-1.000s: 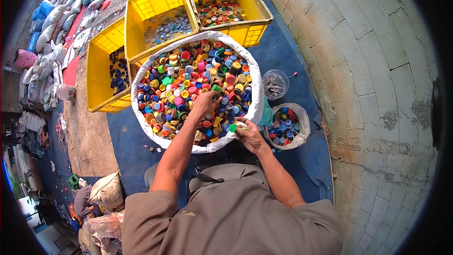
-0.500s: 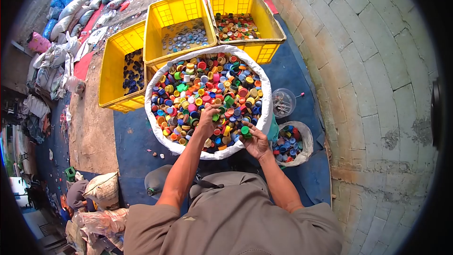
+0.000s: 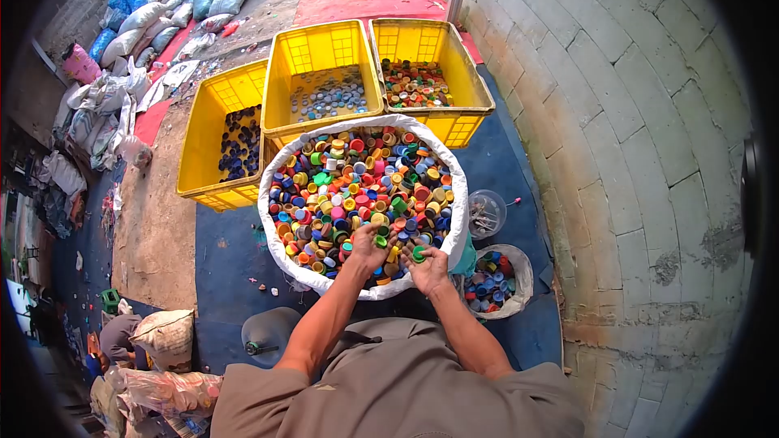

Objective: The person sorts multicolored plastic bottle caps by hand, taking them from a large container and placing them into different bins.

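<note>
A wide white sack with a rolled rim (image 3: 276, 253) is heaped with bottle caps (image 3: 357, 186) in many colours. Over its near part, my left hand (image 3: 369, 255) has its fingers curled around a green bottle cap (image 3: 380, 241). Close beside it on the right, my right hand (image 3: 430, 272) grips another green bottle cap (image 3: 419, 254) at its fingertips. Loose caps lie under and between both hands, and the hands hide some of them.
Beyond the sack stand a left yellow crate (image 3: 195, 146) with dark caps, a middle yellow crate (image 3: 284, 40) with pale caps and a right yellow crate (image 3: 458, 126) with mixed caps. At right are a clear tub (image 3: 497, 225), a small sack (image 3: 523, 280) and a block wall (image 3: 633, 178).
My view has tilted up, so the crates and sack sit lower. My right hand has moved left, closer to my left hand. Each hand still has a green cap.
</note>
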Available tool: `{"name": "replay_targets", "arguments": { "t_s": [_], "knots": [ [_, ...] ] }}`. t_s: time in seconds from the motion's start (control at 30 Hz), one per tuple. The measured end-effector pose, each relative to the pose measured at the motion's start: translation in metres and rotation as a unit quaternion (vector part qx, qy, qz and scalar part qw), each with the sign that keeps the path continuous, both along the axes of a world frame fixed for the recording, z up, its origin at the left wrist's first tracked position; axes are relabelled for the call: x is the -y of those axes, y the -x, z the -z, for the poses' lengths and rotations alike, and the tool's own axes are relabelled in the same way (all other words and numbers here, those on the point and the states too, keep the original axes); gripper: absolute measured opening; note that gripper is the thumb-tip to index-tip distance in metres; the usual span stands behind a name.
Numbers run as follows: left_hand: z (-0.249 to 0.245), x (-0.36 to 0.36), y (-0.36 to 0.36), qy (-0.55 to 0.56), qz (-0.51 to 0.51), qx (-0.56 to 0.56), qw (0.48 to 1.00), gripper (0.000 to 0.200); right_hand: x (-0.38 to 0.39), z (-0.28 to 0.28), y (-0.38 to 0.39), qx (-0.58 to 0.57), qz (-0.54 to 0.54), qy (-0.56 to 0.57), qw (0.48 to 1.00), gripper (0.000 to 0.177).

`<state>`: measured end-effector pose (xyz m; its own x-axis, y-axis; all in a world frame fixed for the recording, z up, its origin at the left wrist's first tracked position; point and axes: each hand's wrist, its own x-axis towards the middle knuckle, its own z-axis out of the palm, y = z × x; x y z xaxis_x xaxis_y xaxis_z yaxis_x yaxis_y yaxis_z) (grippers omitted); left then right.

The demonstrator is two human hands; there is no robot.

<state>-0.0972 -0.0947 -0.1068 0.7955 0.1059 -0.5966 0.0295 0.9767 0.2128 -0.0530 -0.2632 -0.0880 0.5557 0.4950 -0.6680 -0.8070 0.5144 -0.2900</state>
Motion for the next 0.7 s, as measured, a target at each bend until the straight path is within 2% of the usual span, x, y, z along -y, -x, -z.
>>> {"name": "replay_targets", "arguments": {
  "t_s": [0.03, 0.07, 0.13, 0.17, 0.23, 0.3, 0.33, 0.43, 0.47, 0.5, 0.57, 0.63, 0.7],
  "knots": [
    [0.000, -0.008, -0.022, 0.013, 0.013, 0.019, 1.000, 0.031, -0.010, -0.001, -0.018, 0.023, 0.004, 0.003, 1.000, 0.043],
    [-0.024, -0.018, -0.052, 0.014, -0.008, 0.060, 0.998, 0.034, -0.024, -0.005, -0.046, 0.048, 0.017, -0.035, 0.998, 0.041],
    [-0.075, -0.038, -0.113, 0.022, -0.049, 0.145, 0.988, 0.041, -0.053, -0.045, -0.108, 0.101, 0.048, -0.242, 0.964, 0.036],
    [-0.108, -0.050, -0.138, 0.012, -0.085, 0.172, 0.981, 0.061, -0.068, -0.088, -0.128, 0.155, 0.062, -0.232, 0.958, 0.037],
    [-0.172, -0.068, -0.165, 0.036, -0.106, 0.134, 0.985, 0.078, -0.083, -0.151, -0.154, 0.218, 0.061, -0.214, 0.950, 0.036],
    [-0.194, -0.072, -0.162, -0.033, -0.108, 0.145, 0.983, 0.089, -0.091, -0.158, -0.177, 0.178, 0.042, -0.156, 0.971, 0.043],
    [-0.197, -0.076, -0.158, -0.067, -0.110, 0.149, 0.980, 0.095, -0.092, -0.152, -0.181, 0.170, 0.053, -0.145, 0.973, 0.053],
    [-0.151, -0.094, -0.112, -0.092, -0.134, 0.160, 0.974, 0.087, -0.069, -0.126, -0.154, 0.287, 0.016, -0.026, 0.957, 0.059],
    [-0.133, -0.098, -0.088, -0.098, -0.137, 0.147, 0.975, 0.071, -0.060, -0.108, -0.141, 0.282, 0.016, -0.006, 0.959, 0.057],
    [-0.112, -0.103, -0.063, -0.128, -0.139, 0.104, 0.976, 0.050, -0.052, -0.091, -0.125, 0.267, 0.007, 0.039, 0.963, 0.059],
    [-0.075, -0.105, -0.013, -0.152, -0.168, 0.073, 0.971, 0.039, -0.032, -0.049, -0.092, 0.271, -0.030, 0.096, 0.957, 0.060],
    [-0.043, -0.103, 0.038, -0.150, -0.188, 0.009, 0.971, 0.030, -0.014, -0.005, -0.056, 0.295, -0.076, 0.205, 0.930, 0.058],
    [-0.039, -0.084, 0.075, -0.251, -0.189, -0.095, 0.945, 0.027, -0.003, 0.005, -0.015, 0.339, -0.121, 0.292, 0.886, 0.053]
  ]
}}
